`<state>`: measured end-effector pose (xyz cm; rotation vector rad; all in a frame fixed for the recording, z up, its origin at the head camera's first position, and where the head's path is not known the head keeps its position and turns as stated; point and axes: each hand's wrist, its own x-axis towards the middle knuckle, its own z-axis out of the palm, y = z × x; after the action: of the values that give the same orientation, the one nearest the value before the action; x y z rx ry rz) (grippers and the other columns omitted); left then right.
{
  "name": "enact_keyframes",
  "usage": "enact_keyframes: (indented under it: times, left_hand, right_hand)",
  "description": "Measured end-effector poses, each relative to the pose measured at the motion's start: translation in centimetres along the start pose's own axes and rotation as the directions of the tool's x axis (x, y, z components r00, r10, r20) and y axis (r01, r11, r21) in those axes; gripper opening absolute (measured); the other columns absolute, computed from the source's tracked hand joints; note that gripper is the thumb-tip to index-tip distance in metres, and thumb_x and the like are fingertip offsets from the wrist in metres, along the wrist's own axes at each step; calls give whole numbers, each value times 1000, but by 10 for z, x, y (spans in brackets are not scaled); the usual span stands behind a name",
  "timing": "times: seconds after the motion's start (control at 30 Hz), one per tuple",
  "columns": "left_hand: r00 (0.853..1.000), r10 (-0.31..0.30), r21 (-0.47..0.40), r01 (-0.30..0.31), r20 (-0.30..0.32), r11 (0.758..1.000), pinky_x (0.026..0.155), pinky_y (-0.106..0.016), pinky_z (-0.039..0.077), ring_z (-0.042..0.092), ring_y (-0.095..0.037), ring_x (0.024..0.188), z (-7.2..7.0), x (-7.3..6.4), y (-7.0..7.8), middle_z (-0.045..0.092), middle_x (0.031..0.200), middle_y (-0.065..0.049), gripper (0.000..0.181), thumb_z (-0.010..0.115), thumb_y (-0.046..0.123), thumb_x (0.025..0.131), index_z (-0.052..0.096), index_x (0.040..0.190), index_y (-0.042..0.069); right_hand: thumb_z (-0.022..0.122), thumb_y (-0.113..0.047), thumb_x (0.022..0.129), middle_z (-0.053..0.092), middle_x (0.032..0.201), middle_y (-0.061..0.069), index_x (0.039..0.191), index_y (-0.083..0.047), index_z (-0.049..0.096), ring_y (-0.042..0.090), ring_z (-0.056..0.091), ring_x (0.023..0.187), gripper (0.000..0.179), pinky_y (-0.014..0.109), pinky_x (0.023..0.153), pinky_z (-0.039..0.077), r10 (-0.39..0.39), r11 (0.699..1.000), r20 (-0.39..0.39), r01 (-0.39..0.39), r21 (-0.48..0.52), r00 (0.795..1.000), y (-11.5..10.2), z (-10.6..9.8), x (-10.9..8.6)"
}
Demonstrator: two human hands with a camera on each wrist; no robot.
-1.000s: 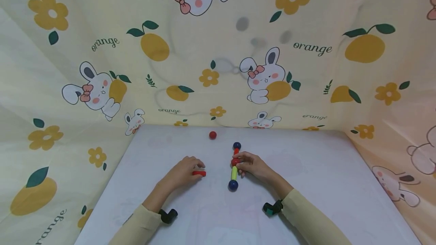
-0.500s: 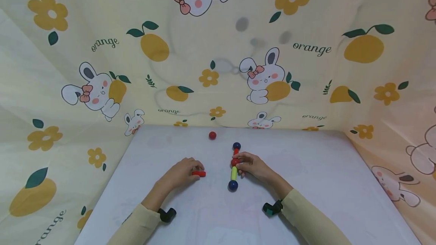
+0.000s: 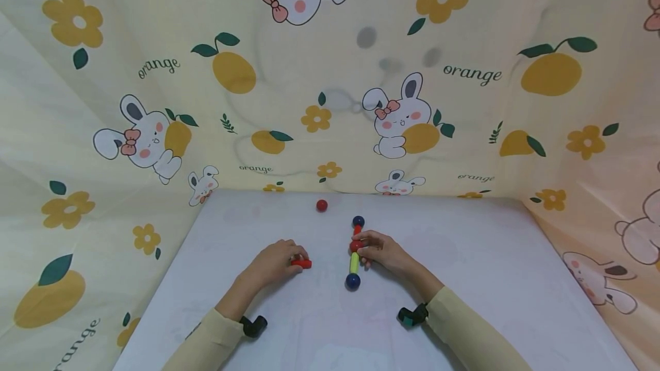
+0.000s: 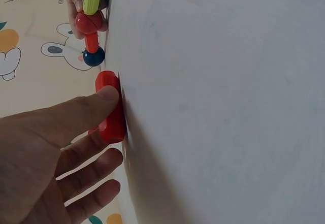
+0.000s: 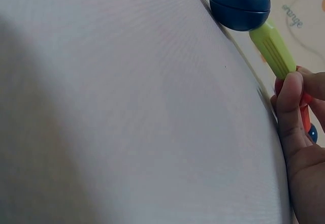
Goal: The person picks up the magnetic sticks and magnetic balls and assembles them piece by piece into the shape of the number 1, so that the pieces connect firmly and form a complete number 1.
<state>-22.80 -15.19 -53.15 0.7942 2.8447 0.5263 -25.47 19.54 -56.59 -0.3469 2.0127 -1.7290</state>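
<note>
My left hand [image 3: 278, 260] pinches a short red rod [image 4: 111, 120] between thumb and forefinger, low over the white table. The other fingers are spread below the rod in the left wrist view. To the right, my right hand [image 3: 384, 252] holds a joined piece by its middle red ball [image 3: 356, 246]. From that ball a red rod leads to a far dark blue ball [image 3: 358, 221]. A yellow-green rod [image 3: 354, 263] joins it to a near dark blue ball [image 5: 239, 4]. A gap separates the left hand's rod from this piece.
A loose red ball [image 3: 322, 205] lies near the back edge of the white table [image 3: 454, 233]. Behind and beside the table hangs a cream cloth [image 3: 330, 67] printed with rabbits and oranges. Dark wrist cameras sit on both sleeves.
The left hand's fingers have come slightly closer around the red rod. The right hand and its joined piece stay in place.
</note>
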Motion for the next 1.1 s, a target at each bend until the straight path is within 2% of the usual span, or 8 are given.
enact_keyframes:
  times: [0.2,0.37,0.6,0.83,1.1]
  left_hand:
    - [1000,25,19,-25,-18,1000,86,-37,56,61,-16,96,1,-1,1,70,103,4,20,83,21,96,78,115,23]
    - [1000,-5,16,5,-6,1000,86,-36,56,60,-14,95,2,-1,3,69,104,5,20,82,23,97,78,117,24]
    - [1000,2,-4,-2,0,1000,84,-36,56,60,-13,91,1,1,11,68,98,6,20,81,24,98,77,118,20]
    - [998,-54,-79,56,28,995,85,-36,57,61,-13,91,3,0,20,69,98,6,24,82,28,97,74,119,20]
    - [996,-70,-147,77,49,986,80,-34,55,59,-12,87,2,-1,28,67,95,9,27,83,29,96,73,121,24]
  right_hand:
    - [70,-15,105,70,128,14,149,-9,59,22,68,92,45,29,81,61,2,1000,-3,-2,-1,1000,0,1,-1]
    - [70,-14,105,70,127,14,149,-7,59,22,68,92,46,29,81,61,-9,1000,0,9,2,1000,-1,1,-1]
    - [70,-14,105,72,131,15,149,-8,58,22,68,93,46,28,81,61,-2,1000,8,2,10,1000,-3,1,-1]
    - [70,-14,105,71,131,14,150,-11,58,22,67,92,46,27,80,60,15,1000,2,-15,9,1000,-3,2,-1]
    - [68,-13,106,72,131,13,149,-10,58,22,67,92,45,28,80,60,6,1000,-1,-6,-8,1000,-3,0,0]
